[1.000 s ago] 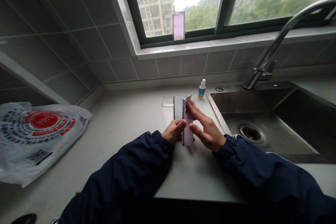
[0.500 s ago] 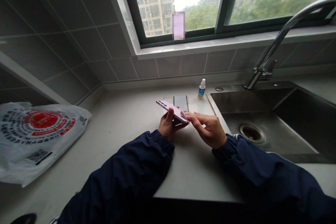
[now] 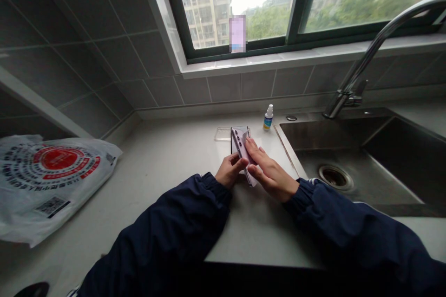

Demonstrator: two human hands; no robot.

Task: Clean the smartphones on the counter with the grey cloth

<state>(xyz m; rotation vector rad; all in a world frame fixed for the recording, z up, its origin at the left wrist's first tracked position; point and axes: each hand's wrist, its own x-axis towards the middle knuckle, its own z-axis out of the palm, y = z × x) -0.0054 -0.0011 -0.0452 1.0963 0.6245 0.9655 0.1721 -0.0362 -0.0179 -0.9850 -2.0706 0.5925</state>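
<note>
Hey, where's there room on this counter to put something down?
The widest free patch of countertop lies between the plastic bag and the left hand. A smaller one sits in front of the hands. It's crowded around the lilac phone, black phone, clear case and spray bottle, with the right hand by the sink.

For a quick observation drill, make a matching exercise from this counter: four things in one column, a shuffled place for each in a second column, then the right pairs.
Things:
1. lilac phone
2. spray bottle
3. clear phone case
4. printed plastic bag

Places:
A. Lying at the left end of the counter
B. Flat on the counter, just left of the lilac phone
C. Between the left hand and the right hand
D. Upright by the wall, near the stainless steel sink

Pairs: 1-C, 2-D, 3-B, 4-A
</note>
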